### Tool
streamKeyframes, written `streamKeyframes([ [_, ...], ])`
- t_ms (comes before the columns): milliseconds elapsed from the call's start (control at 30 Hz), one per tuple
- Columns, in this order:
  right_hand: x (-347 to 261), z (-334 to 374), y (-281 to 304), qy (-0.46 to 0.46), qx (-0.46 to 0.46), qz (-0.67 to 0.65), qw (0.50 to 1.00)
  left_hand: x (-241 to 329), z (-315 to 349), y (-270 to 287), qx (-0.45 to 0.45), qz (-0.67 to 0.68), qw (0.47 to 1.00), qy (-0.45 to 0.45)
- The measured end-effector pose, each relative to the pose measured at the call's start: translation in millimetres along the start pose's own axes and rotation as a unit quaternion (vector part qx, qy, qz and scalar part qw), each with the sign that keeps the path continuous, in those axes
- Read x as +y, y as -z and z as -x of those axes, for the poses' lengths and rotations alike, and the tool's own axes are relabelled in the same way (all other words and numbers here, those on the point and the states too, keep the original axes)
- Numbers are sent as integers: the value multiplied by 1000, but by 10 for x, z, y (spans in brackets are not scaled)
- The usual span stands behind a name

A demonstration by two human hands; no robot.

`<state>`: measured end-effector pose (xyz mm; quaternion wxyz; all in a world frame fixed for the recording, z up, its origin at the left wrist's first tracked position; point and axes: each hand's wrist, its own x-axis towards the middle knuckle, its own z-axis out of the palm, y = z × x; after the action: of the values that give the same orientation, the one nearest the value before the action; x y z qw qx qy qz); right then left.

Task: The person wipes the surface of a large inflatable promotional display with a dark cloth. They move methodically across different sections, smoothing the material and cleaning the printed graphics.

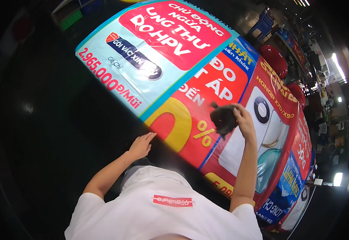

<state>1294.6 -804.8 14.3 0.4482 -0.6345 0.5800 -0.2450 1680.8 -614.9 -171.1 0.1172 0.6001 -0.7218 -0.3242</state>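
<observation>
My right hand (243, 119) grips a dark, crumpled rag (223, 120) that lies against a wide surface covered with glossy printed banners (182, 86). The rag rests on the red banner panel, beside a white panel with a picture of a phone. At the near edge of that surface is my left hand (141, 146), its fingers stretched out and holding nothing. Its fingertips meet the red and yellow part of the edge; whether they press on it, I cannot tell.
Red rounded objects (273, 61) stand beyond the right side of the banners. Farther off are blue stacked plastic chairs (263, 23), cluttered shelves and a green crate (71, 19) at the upper left. Dark floor (42, 132) stretches along the left.
</observation>
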Motion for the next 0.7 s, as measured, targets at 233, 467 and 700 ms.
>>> streamKeyframes([
  [233,-881,-1843,-1547,85,-118,-72,987,-1213,516,826,64,18,997,45],
  [467,-228,-2742,-2834,262,40,251,931,-2052,-505,1683,187,-69,979,-31],
  [700,45,-3124,-3605,225,-87,388,889,-2622,-1788,1906,125,-178,969,115],
])
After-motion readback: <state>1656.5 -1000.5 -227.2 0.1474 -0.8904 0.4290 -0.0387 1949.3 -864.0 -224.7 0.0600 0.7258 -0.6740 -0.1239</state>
